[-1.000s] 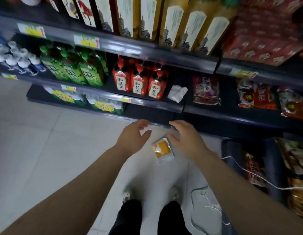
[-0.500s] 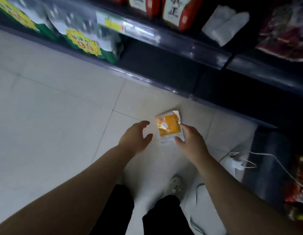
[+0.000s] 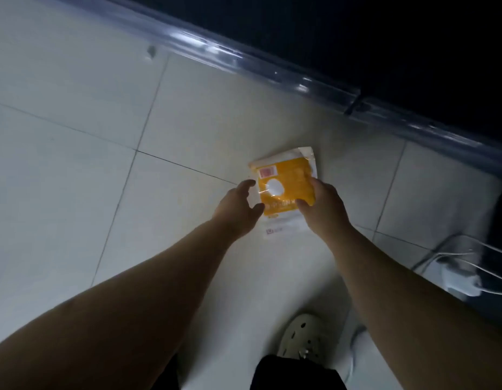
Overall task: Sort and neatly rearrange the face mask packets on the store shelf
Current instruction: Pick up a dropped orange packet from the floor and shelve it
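An orange and white face mask packet [image 3: 283,175] lies on the pale tiled floor in front of the shelf. My right hand [image 3: 323,206] is on its right side, fingers and thumb curled onto the packet's edge. My left hand [image 3: 238,209] hovers at the packet's left edge with fingers spread and loosely curved, holding nothing. Whether the packet is lifted off the floor I cannot tell.
The dark bottom shelf with its clear plastic rail [image 3: 272,68] runs across the top right. A white power adapter and cables [image 3: 463,280] lie on the floor at the right. My pale shoe [image 3: 303,336] stands below the hands.
I have bent down much closer to the floor. Both hands have come in on the packet; my right hand now covers more of its right side and my left is near its left edge.
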